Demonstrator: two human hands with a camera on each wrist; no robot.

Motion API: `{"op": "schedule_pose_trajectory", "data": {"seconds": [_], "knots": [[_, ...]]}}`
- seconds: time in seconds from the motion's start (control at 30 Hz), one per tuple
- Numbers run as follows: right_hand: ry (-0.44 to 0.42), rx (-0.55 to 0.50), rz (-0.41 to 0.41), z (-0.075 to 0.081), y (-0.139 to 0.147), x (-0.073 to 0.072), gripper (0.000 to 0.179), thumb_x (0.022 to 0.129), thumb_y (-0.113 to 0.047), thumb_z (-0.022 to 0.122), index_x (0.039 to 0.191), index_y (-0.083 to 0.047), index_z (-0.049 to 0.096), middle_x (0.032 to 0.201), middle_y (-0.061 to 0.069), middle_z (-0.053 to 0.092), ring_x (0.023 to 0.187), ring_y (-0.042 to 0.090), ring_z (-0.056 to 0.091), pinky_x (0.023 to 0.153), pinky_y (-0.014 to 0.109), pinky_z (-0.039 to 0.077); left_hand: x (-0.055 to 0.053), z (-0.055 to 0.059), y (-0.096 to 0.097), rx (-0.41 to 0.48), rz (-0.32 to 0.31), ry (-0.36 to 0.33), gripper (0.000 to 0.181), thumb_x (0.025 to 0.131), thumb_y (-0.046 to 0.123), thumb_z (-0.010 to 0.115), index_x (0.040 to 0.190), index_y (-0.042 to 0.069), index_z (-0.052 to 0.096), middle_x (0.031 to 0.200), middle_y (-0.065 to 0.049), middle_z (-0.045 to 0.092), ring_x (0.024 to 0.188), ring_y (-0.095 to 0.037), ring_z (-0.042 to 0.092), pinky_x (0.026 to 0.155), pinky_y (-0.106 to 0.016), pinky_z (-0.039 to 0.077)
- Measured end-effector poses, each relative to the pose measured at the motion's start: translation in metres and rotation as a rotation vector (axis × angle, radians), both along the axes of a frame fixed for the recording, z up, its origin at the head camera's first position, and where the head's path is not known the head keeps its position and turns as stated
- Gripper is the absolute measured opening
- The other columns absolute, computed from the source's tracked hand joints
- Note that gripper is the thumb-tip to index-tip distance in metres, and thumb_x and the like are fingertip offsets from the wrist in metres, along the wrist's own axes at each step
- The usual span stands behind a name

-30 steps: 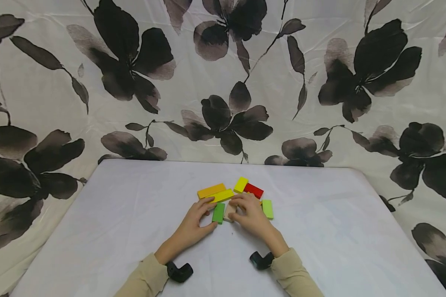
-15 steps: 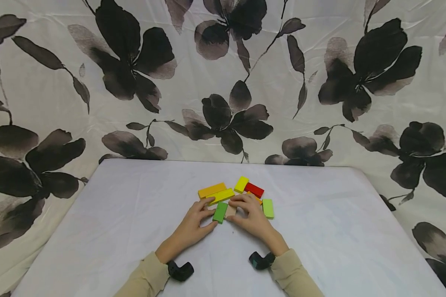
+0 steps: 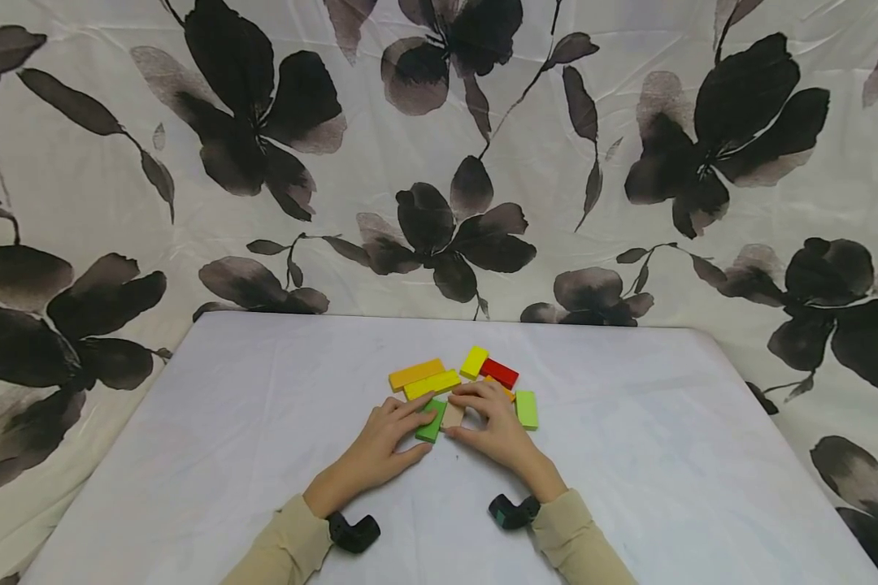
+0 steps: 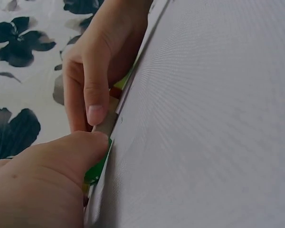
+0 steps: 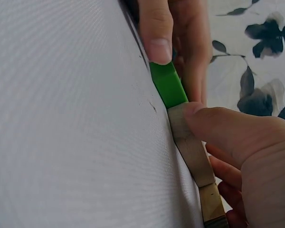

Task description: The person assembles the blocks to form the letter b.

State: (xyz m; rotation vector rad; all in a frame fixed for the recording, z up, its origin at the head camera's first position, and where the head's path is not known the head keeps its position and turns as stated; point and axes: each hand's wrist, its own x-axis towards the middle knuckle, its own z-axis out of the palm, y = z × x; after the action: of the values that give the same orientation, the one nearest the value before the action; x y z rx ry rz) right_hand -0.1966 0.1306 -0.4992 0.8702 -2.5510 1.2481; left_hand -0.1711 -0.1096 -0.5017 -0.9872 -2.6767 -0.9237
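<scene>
A: Handling?
B: Green block (image 3: 428,433), wooden block (image 3: 453,416): probably light, stiff, hardly fragile; best taken by the ends.
A: Fingers?
B: Left hand (image 3: 380,443) unclenched, fingers extended over the green block. Right hand (image 3: 503,439) pinches the wooden block, touching the green block's right side.
</scene>
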Motion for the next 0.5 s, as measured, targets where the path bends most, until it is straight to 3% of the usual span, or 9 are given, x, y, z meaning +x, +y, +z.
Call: {"op": "schedule_pose_trajectory", "data": {"seconds": [0.23, 0.5], "knots": [[-0.005, -0.001, -0.006, -0.001, 0.0, 0.0, 0.047, 0.08, -0.026, 0.084, 0.122, -0.008, 0.071, 0.128, 0.005, 0.062, 0.126, 0.024, 0.044, 0.106, 0.055, 0.033, 0.01, 0.001, -0.001, 0.044, 0.031, -0.011, 0.04, 0.086, 0.024, 0.078, 0.123, 0.011, 0.071, 0.144, -0.005, 0.053, 0.11, -0.016, 0.047, 0.089, -0.043, 0.038], [0.008, -0.011, -0.004, -0.001, -0.001, 0.001, 0.046, 0.079, -0.024, 0.084, 0.121, -0.008, 0.072, 0.126, 0.006, 0.063, 0.125, 0.026, 0.045, 0.105, 0.056, 0.034, 0.045, 0.002, -0.01, 0.104, 0.061, -0.052, 0.04, 0.078, 0.027, 0.085, 0.115, 0.013, 0.076, 0.132, -0.001, 0.059, 0.11, -0.016, 0.044, 0.088, -0.042, 0.035]]}}
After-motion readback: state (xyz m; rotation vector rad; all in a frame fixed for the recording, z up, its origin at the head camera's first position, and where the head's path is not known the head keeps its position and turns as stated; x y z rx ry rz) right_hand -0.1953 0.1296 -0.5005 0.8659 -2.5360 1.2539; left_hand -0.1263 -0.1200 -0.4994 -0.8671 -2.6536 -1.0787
